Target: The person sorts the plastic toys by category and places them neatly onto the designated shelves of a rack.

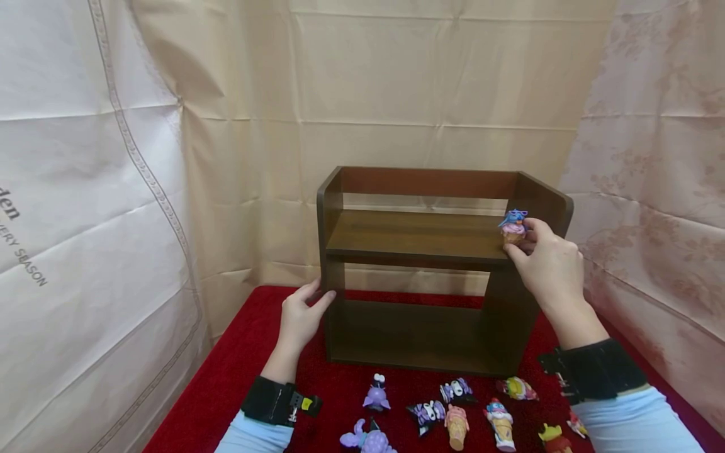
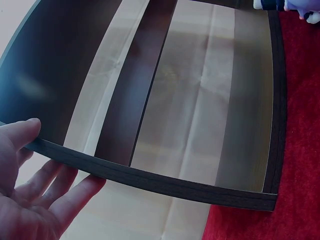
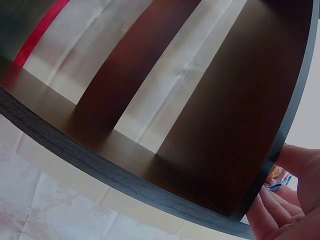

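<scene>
My right hand (image 1: 552,267) pinches a small figurine (image 1: 514,228), a blue character on a pink-topped ice-cream cone, between thumb and fingers. It is held at the right end of the middle board of a dark brown wooden shelf (image 1: 419,233). In the right wrist view the hand (image 3: 290,200) is at the shelf's edge, with the figurine (image 3: 276,176) partly hidden behind the fingers. My left hand (image 1: 300,314) holds the shelf's left side panel. Seen from the left wrist, its thumb (image 2: 32,130) lies over one side of the panel edge, its fingers (image 2: 80,195) along the other.
Several small figurines lie on the red cloth (image 1: 226,377) in front of the shelf, among them a purple one (image 1: 376,395), a pink cone (image 1: 456,428), a white-and-blue-topped cone (image 1: 501,428) and a yellow-green one (image 1: 518,389). Beige curtains (image 1: 396,75) hang behind.
</scene>
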`<act>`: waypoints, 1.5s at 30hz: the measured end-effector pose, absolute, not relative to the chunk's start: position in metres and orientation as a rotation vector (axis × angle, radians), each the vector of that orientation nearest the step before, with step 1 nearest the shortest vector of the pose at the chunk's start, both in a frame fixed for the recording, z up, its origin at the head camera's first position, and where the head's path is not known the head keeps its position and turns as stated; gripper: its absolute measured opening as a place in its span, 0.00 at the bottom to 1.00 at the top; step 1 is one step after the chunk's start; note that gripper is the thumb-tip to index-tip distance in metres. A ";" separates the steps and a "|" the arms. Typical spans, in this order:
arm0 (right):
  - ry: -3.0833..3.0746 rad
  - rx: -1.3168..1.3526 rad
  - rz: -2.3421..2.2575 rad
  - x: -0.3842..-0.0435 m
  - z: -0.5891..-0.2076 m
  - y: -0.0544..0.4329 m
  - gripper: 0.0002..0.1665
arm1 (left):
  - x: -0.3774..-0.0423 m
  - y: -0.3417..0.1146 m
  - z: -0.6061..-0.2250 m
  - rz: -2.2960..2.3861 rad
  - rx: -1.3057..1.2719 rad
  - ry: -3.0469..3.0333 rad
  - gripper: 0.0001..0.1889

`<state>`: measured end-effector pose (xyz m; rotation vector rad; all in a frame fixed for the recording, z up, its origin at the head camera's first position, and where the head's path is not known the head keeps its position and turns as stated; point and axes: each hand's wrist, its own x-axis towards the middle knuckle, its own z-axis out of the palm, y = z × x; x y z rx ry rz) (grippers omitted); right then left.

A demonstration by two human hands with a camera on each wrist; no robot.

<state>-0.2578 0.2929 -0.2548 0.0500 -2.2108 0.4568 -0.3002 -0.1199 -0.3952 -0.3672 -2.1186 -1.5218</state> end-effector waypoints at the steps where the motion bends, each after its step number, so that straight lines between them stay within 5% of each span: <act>1: -2.212 0.049 0.454 -0.258 -0.255 0.293 0.33 | -0.300 -0.120 -0.395 -1.525 -0.365 -2.120 0.22; 19: -2.215 0.103 0.507 -0.246 -0.258 0.296 0.36 | -0.297 -0.121 -0.397 -1.527 -0.357 -2.134 0.23; 31: -2.170 0.146 0.477 -0.224 -0.263 0.308 0.23 | -0.298 -0.122 -0.397 -1.528 -0.354 -2.139 0.22; 45: -2.412 0.112 0.404 -0.201 -0.267 0.336 0.23 | -0.299 -0.121 -0.395 -1.544 -0.362 -2.138 0.24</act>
